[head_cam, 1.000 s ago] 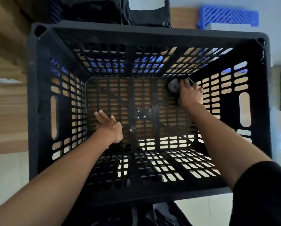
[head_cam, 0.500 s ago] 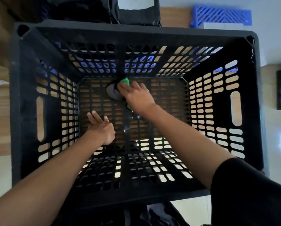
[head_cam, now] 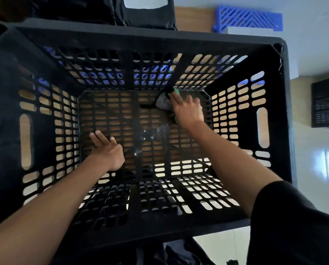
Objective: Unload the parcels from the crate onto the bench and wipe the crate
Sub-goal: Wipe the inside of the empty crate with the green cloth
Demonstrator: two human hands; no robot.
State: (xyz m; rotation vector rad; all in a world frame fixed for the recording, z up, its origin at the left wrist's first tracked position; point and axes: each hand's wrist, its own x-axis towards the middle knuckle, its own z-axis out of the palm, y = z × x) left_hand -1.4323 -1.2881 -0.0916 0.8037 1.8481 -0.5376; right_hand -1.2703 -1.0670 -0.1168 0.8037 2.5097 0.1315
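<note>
while both forearms reach down into the black slotted crate (head_cam: 274, 115), the left hand (head_cam: 107, 150) lies nearest, flat on the crate floor by its near left corner, fingers straight and spread, holding nothing. farther in, toward the crate's far right corner, the right hand (head_cam: 186, 111) presses a grey cloth (head_cam: 162, 102) with a green edge onto the floor; its fingers lie over the cloth, only slightly bent, and this hand is a little blurred. a wet, shiny patch (head_cam: 152, 133) shows at the middle of the crate floor, between the two hands. beyond the crate's far wall, black parcels (head_cam: 146, 14), one with a white label, rest on the wooden table (head_cam: 194, 20). to the right of them, past the crate's far right corner, lies a blue slotted plastic piece (head_cam: 247, 21).
</note>
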